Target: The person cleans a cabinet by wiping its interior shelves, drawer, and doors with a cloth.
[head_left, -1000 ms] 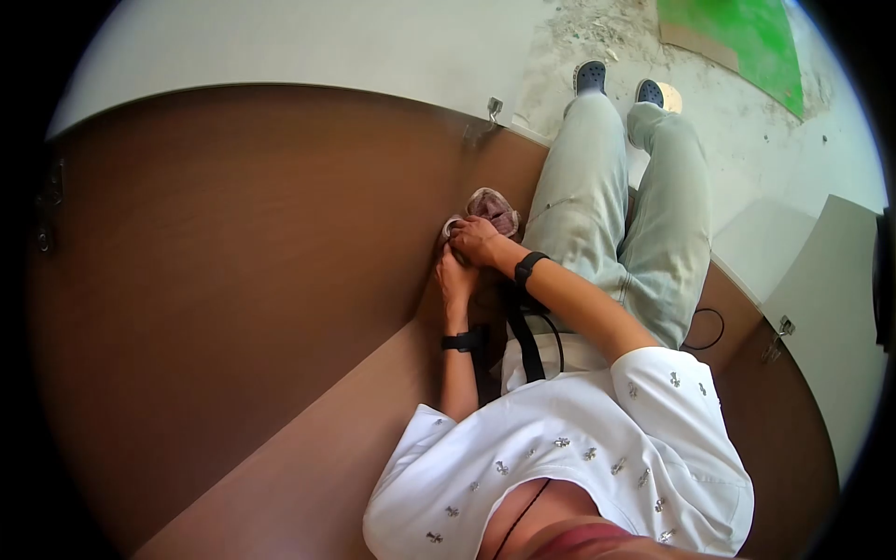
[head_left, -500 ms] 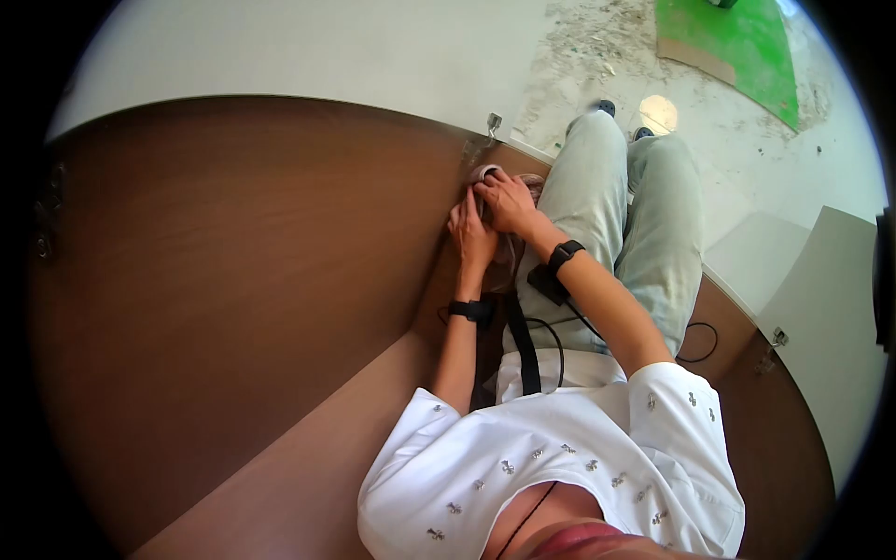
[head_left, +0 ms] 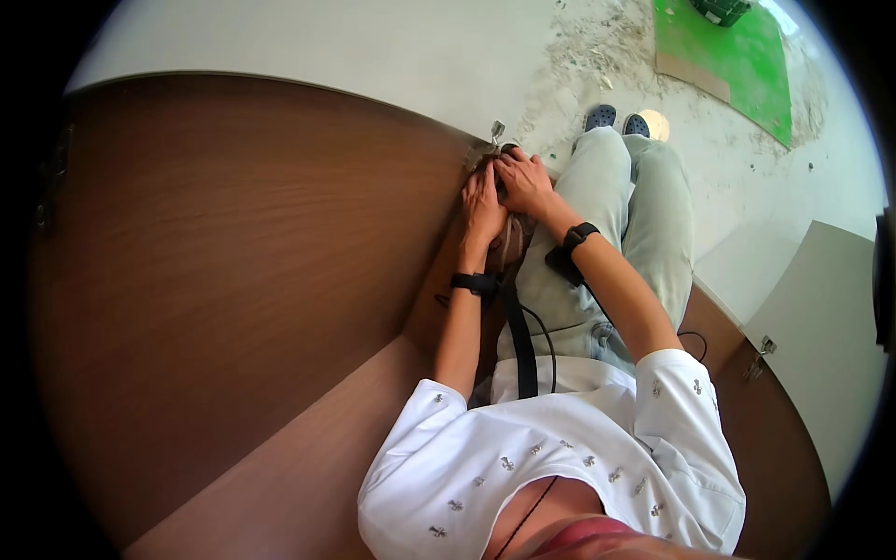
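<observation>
A pinkish-brown cloth (head_left: 511, 241) hangs below my hands, beside the brown panel and my thigh. My left hand (head_left: 483, 207) has its fingers closed near the cloth's upper part, close to the hinge; what lies under the fingertips is hidden. My right hand (head_left: 525, 183) touches my left fingertips from the other side, its fingers bent over something dark that is too hidden to name. Both wrists wear black bands.
A large brown panel (head_left: 233, 271) fills the left side, with a metal hinge (head_left: 497, 133) at its upper corner. Another hinge (head_left: 763, 353) is at the right. Black cables lie by my lap. Beyond my feet are a green sheet (head_left: 737, 70) and a dark green container (head_left: 721, 9).
Both hands have moved up along the panel's edge to beside the upper hinge. The cloth has shifted with them and shows less above my hands. The green container has come into view.
</observation>
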The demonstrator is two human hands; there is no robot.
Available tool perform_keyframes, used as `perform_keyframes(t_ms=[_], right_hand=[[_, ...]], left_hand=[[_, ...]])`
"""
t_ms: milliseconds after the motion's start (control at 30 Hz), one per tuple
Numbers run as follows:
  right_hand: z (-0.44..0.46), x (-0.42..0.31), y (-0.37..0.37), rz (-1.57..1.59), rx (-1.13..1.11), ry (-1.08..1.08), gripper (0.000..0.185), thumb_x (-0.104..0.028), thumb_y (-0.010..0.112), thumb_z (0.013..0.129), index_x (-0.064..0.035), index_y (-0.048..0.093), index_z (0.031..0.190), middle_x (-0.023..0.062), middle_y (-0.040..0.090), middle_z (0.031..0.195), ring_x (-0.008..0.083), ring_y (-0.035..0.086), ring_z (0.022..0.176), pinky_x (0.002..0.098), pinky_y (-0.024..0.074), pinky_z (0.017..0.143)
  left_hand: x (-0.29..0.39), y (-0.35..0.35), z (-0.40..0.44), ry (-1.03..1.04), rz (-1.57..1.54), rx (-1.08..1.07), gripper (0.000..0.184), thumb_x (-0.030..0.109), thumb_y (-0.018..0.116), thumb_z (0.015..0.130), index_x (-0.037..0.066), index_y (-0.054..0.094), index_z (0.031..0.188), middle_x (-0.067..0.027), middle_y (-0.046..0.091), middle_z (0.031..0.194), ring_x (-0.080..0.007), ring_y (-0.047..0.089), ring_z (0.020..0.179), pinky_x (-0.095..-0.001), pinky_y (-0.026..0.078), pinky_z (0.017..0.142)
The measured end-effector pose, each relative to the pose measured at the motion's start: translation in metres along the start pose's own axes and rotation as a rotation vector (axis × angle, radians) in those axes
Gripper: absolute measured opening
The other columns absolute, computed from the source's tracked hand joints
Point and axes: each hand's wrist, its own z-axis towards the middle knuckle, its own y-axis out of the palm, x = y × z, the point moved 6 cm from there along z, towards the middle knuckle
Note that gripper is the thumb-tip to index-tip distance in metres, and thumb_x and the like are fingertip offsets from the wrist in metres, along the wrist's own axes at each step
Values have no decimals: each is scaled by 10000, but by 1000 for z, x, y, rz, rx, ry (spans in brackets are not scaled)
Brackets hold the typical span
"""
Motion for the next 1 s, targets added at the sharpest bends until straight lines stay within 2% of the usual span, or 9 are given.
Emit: perform_keyframes(t_ms=[233,300,433,533,667,733,800,833,1000], right_hand=[[-16,-8,-3,-109,27,63,573,-346,706,698,-83,588,1193,44,581,1161,251,489,1128,420,417,863],[-26,4,-4,-75,93,247,726,-384,714,697,-4,515,1284,116,568,1253,273,492,1149,446,436,877],[-35,20,-1,12,126,285,801,-386,693,730,25,438,1368,142,629,1107,301,552,1084,521,417,926],[-33,19,-2,8,83,317,800,-379,686,741,24,421,1379,146,625,1117,313,561,1086,550,402,951],[-24,18,3,79,-7,337,699,-347,654,769,61,446,1298,185,613,1103,287,575,1076,483,462,885],[-16,20,-13,33,-14,298,566,-315,624,784,72,506,1180,194,649,1007,293,632,972,426,506,796],[-6,22,-8,158,-264,206,491,-314,611,783,77,547,1073,180,677,871,317,671,812,414,532,706],[-4,25,-14,188,-179,143,476,-341,656,743,70,570,967,176,677,780,337,672,705,424,539,631],[-5,35,-28,341,-169,47,433,-269,758,638,42,591,888,168,639,775,328,660,716,419,529,616]], left_hand=[[12,-6,-1,73,-117,4,663,48,606,798,70,399,1427,-159,490,1397,-361,398,1331,-469,292,1091],[28,-6,3,291,-134,50,537,64,538,851,77,472,1384,-138,508,1394,-338,399,1348,-461,288,1100],[36,3,13,300,-155,124,402,96,453,895,61,590,1271,-125,590,1305,-328,472,1296,-447,307,1096],[30,2,8,313,-228,215,379,97,445,892,48,622,1223,-129,620,1256,-332,504,1258,-440,333,1077],[33,-6,4,308,-279,262,374,216,397,963,26,637,1178,-128,635,1220,-345,529,1214,-437,349,1061],[35,-5,4,280,-282,255,404,268,368,986,20,638,1157,-128,641,1203,-344,537,1199,-436,352,1053],[31,-3,5,214,-293,282,404,310,394,980,30,653,1112,-120,650,1170,-341,550,1172,-446,357,1028],[31,-2,6,198,-278,280,415,321,380,981,31,656,1093,-115,651,1168,-341,554,1167,-449,360,1020],[27,6,7,186,-249,239,445,331,351,979,25,662,1065,-143,643,1176,-364,550,1162,-472,371,1011]])
